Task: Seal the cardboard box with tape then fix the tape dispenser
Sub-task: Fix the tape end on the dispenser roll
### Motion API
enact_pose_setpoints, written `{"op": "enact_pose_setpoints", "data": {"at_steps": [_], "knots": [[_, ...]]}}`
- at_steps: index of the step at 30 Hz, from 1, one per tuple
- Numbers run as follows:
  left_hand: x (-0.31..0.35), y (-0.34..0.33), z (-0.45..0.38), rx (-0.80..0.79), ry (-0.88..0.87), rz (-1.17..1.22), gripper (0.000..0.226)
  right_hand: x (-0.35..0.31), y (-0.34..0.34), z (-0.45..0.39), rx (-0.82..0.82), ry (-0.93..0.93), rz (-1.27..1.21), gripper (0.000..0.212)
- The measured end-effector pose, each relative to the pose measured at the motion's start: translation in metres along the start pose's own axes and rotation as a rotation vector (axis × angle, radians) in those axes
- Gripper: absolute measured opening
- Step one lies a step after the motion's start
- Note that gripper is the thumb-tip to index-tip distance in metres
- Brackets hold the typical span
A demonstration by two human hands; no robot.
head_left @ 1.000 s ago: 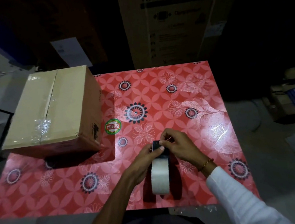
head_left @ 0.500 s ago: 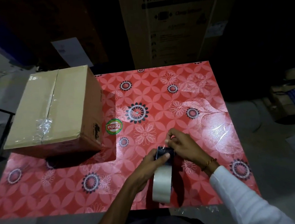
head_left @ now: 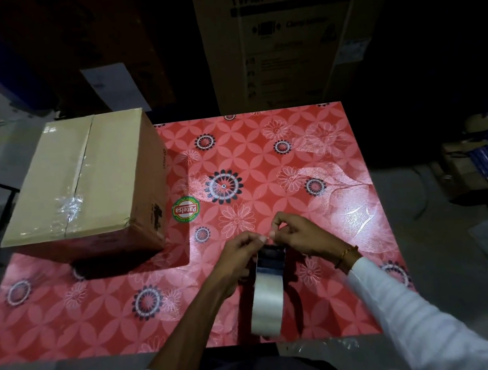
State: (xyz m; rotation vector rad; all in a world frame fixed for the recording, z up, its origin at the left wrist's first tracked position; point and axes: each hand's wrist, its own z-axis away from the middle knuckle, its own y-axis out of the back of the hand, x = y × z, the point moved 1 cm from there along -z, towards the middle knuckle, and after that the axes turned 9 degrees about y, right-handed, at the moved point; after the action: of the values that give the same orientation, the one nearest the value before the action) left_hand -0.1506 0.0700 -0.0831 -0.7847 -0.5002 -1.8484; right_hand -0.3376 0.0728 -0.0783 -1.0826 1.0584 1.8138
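I count one cardboard box (head_left: pixel 85 187), taped shut, far left on the table (head_left: pixel 342 173). Near the front edge, one tape dispenser (head_left: pixel 268 291): my left hand (head_left: pixel 238 255) and right hand (head_left: pixel 306 235) each pinch its tape end.

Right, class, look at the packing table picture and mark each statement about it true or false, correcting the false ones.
1. The cardboard box sits at the table's left side. True.
2. The box's flaps stand open. False: they lie shut, with clear tape along the seam.
3. Both hands work at the tape dispenser. True: the left hand and right hand pinch near its top.
4. The dispenser rests on top of the box. False: it is near the table's front edge, apart from the box.
5. The table cover is plain blue. False: it is red with flower patterns.
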Motion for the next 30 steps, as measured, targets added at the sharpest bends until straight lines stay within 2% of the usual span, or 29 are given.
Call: {"op": "enact_pose_setpoints", "data": {"at_steps": [5, 8, 10, 13, 14, 17, 19, 21, 27, 30], "knots": [[-0.001, 0.001, -0.002, 0.003, 0.01, -0.029, 0.012, 0.002, 0.004, 0.002, -0.019, -0.053, -0.066, 0.006], [-0.003, 0.0, -0.002, 0.014, 0.009, -0.036, 0.013, -0.002, 0.007, 0.004, -0.038, -0.094, -0.116, 0.012], [-0.003, 0.001, -0.001, 0.017, 0.016, -0.035, 0.013, 0.0, 0.008, 0.01, -0.069, -0.115, -0.233, 0.024], [-0.005, 0.003, -0.001, 0.051, 0.017, -0.015, 0.013, 0.013, 0.008, 0.018, -0.102, -0.191, -0.567, 0.057], [-0.006, 0.003, -0.001, 0.064, 0.014, -0.008, 0.012, 0.016, 0.007, 0.02, -0.097, -0.204, -0.607, 0.06], [-0.006, 0.002, 0.001, 0.091, -0.005, 0.004, 0.012, 0.018, -0.002, 0.027, -0.038, -0.201, -0.598, 0.037], [-0.007, 0.0, 0.002, 0.098, -0.027, 0.006, 0.013, 0.018, -0.011, 0.028, 0.055, -0.137, -0.529, 0.017], [-0.01, 0.0, 0.0, 0.114, -0.059, 0.0, 0.012, 0.019, -0.019, 0.027, 0.15, -0.071, -0.45, 0.008], [-0.015, -0.007, 0.001, 0.226, -0.105, 0.03, 0.012, 0.019, -0.033, 0.023, 0.299, -0.001, -0.191, 0.012], [-0.015, -0.009, 0.002, 0.275, -0.16, -0.095, 0.016, 0.018, -0.034, 0.02, 0.337, -0.005, -0.14, 0.009]]}}
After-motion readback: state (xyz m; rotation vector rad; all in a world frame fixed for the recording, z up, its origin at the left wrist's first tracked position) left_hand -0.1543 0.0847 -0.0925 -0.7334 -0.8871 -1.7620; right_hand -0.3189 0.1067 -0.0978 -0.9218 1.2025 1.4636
